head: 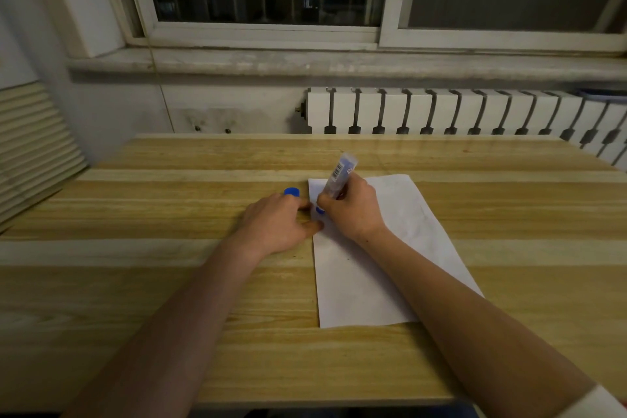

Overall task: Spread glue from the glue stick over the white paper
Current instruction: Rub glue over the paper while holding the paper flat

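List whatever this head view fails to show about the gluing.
- Glue stick tip: hidden by the right hand gripping it, so contact with the white paper cannot be confirmed.
- Glue on the paper: no trace can be made out in the dim light.
- Stick label: barcode visible, text too small to read.
- Blue cap: partly covered by the left hand.
- Left fingertips: whether they pin the paper's edge is unclear.

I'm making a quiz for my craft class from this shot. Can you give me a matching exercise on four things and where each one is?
1. glue stick
2. blue cap
3. white paper
4. left hand

a. flat on the wooden table
b. on the paper's left edge
c. on the table beyond the left hand
d. held by the right hand

Pairs: 1-d, 2-c, 3-a, 4-b
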Demonstrator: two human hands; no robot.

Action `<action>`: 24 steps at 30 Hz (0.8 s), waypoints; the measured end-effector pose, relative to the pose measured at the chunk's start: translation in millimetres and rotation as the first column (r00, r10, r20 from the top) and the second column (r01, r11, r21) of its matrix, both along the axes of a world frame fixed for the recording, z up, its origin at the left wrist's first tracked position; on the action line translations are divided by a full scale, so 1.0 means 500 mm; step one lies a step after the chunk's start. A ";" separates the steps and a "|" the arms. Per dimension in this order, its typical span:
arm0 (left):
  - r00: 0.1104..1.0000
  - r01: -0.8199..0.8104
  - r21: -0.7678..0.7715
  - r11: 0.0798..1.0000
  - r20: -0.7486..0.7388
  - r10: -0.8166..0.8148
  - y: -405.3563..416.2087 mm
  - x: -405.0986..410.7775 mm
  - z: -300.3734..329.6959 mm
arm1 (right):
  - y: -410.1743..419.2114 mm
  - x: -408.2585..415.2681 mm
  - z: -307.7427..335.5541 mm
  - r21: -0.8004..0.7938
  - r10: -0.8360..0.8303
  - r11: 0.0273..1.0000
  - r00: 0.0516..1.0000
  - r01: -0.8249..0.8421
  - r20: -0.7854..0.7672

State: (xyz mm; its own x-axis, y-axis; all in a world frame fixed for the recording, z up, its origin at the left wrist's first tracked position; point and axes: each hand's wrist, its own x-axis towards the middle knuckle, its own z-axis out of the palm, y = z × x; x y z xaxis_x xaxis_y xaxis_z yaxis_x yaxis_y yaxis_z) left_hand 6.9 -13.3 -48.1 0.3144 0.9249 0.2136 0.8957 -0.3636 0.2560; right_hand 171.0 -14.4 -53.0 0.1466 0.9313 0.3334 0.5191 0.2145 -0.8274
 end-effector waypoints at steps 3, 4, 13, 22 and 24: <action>1.000 -0.002 -0.006 1.000 -0.004 0.002 0.001 0.000 -0.001 | -0.001 0.005 0.002 0.004 -0.006 1.000 1.000 0.006 0.005; 1.000 -0.002 -0.010 1.000 -0.001 0.002 0.001 -0.001 -0.001 | -0.002 0.006 0.001 0.003 -0.012 1.000 1.000 0.012 0.005; 1.000 0.000 0.011 1.000 0.012 0.000 0.001 -0.002 -0.005 | -0.002 0.022 0.002 -0.008 -0.070 0.998 0.997 0.070 0.024; 1.000 -0.026 0.014 1.000 0.009 0.026 0.004 -0.001 -0.009 | -0.004 0.038 0.005 -0.028 -0.119 0.992 0.993 0.119 0.017; 1.000 -0.025 0.011 1.000 0.007 0.025 0.004 0.000 -0.009 | -0.004 0.042 0.005 -0.033 -0.133 0.990 0.991 0.134 0.019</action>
State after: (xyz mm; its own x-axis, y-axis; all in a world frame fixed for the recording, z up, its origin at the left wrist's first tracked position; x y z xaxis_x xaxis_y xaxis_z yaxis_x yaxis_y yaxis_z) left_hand 6.7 -11.3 -52.7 0.2898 0.9300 0.2262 0.9026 -0.3441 0.2586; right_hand 192.2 -16.4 -50.3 0.2651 0.9147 0.3049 0.5547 0.1140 -0.8242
